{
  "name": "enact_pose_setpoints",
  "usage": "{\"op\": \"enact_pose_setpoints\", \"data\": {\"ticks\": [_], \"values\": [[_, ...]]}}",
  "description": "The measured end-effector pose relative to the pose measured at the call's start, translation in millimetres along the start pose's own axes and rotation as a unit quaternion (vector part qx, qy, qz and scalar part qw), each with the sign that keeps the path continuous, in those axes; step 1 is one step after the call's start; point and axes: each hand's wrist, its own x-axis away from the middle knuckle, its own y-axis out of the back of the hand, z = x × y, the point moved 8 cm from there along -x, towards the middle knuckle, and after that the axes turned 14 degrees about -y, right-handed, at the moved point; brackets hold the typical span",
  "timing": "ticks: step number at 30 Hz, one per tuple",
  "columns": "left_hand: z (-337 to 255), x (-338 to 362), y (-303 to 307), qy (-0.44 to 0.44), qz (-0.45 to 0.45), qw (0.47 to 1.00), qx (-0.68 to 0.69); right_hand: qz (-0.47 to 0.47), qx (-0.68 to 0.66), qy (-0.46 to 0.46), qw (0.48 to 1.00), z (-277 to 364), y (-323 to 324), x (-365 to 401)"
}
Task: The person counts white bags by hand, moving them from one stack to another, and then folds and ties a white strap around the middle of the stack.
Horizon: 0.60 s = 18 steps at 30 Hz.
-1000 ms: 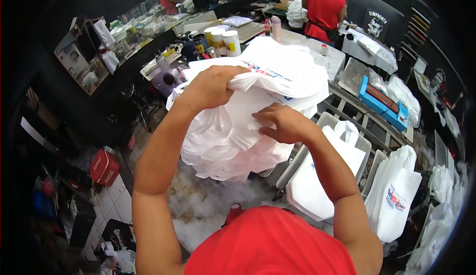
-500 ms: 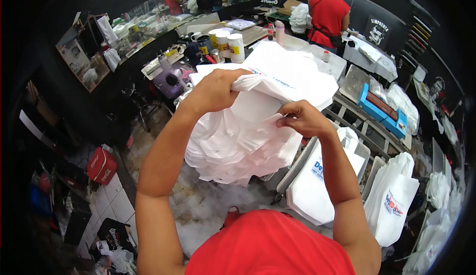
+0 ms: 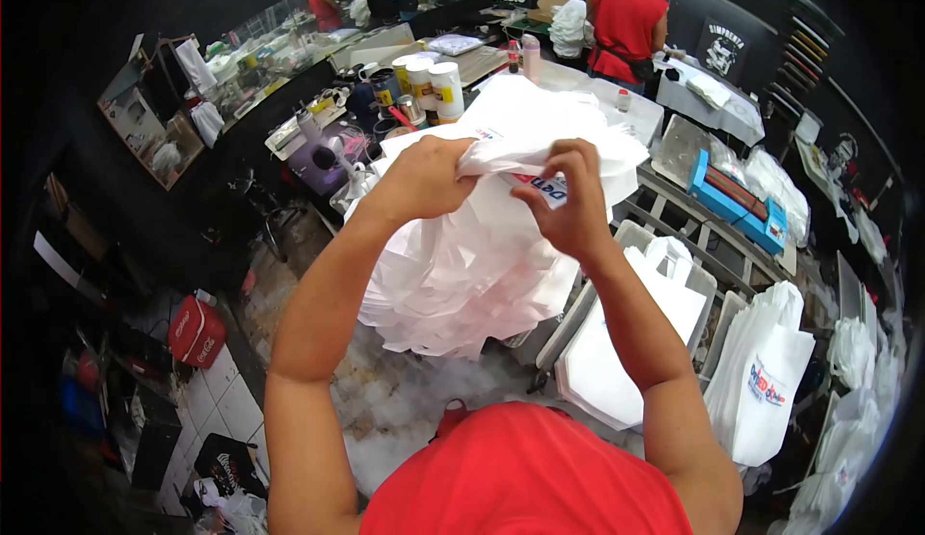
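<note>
Since a moment ago my right hand (image 3: 570, 209) has climbed to the top of the thick bundle of white fabric bags (image 3: 462, 275), pinching one printed edge; my left hand (image 3: 424, 180) clenches the bundle's top, held mid-air near me.

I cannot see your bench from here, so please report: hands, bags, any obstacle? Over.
Left hand grip shut on white bag bundle. Right hand pinching top bag at printed edge. Nothing in the way.
</note>
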Motion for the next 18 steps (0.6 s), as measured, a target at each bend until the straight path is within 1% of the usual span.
{"op": "enact_pose_setpoints", "data": {"ticks": [1,2,3,4,5,6,8,9,10,12,13,15,16,18], "values": [[-1,-1,7,0.002,-0.011,1.0,-0.019,-0.037,0.089,0.05,0.994,12,7,10],[-4,-2,12,0.002,-0.012,1.0,-0.019,0.021,0.075,0.048,0.996,17,8,22],[-8,-5,17,-0.009,-0.012,0.999,-0.032,0.164,0.02,0.007,0.986,15,-5,31],[-9,-6,22,-0.018,-0.014,0.999,-0.043,0.305,-0.034,-0.033,0.951,14,-21,43],[-6,-5,19,-0.05,-0.011,0.995,-0.082,0.289,0.013,-0.033,0.957,14,-26,48],[-8,-4,18,-0.049,-0.006,0.996,-0.078,0.29,0.011,-0.038,0.956,5,-27,53],[-20,-10,20,-0.063,0.057,0.992,-0.09,0.368,0.078,-0.014,0.927,-16,-42,59],[-27,-11,20,-0.038,0.104,0.99,-0.085,0.393,0.105,-0.037,0.913,-17,-44,56],[-27,-10,20,-0.039,0.103,0.99,-0.086,0.391,0.106,-0.037,0.914,-12,-42,53],[-22,-5,14,-0.046,0.12,0.99,-0.065,0.385,0.101,-0.106,0.911,-14,-40,47],[-20,-2,14,-0.052,0.108,0.991,-0.057,0.384,0.101,-0.107,0.912,-14,-39,46],[-18,1,13,-0.053,0.096,0.993,-0.039,0.335,0.028,-0.19,0.923,-24,-31,35],[-18,3,14,-0.054,0.083,0.995,-0.022,0.335,0.028,-0.19,0.922,-25,-31,34],[-16,6,14,-0.051,0.074,0.996,-0.016,0.326,-0.052,-0.263,0.907,-33,-30,29]]}}
